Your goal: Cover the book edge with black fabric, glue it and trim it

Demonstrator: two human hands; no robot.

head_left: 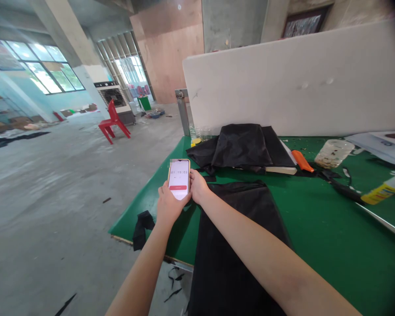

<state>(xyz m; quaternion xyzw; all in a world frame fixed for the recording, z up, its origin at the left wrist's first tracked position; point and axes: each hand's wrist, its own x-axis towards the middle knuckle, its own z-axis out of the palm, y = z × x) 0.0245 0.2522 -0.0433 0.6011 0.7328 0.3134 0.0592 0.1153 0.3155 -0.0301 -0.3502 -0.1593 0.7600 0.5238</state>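
A smartphone (179, 175) in a pale case is held up over the left corner of the green table (316, 219). Its lit screen shows a timer reading 01:19:03 with a red bar below. My left hand (171, 202) is closed around the phone's lower left, thumb across the bottom of the screen. On the phone's right edge my right hand (199, 188) also grips it, its fingers partly hidden behind. Beneath my right forearm lies a long piece of black fabric (240, 245), hanging over the near edge. A black scrap (142, 229) lies by the left edge.
Behind the hands sits a folded black fabric pile (242, 147) against a white board (292, 87). An orange-handled tool (302, 161), a plastic tub (334, 153) and a yellow-labelled bottle (383, 190) lie to the right. A red chair (113, 120) stands on the floor.
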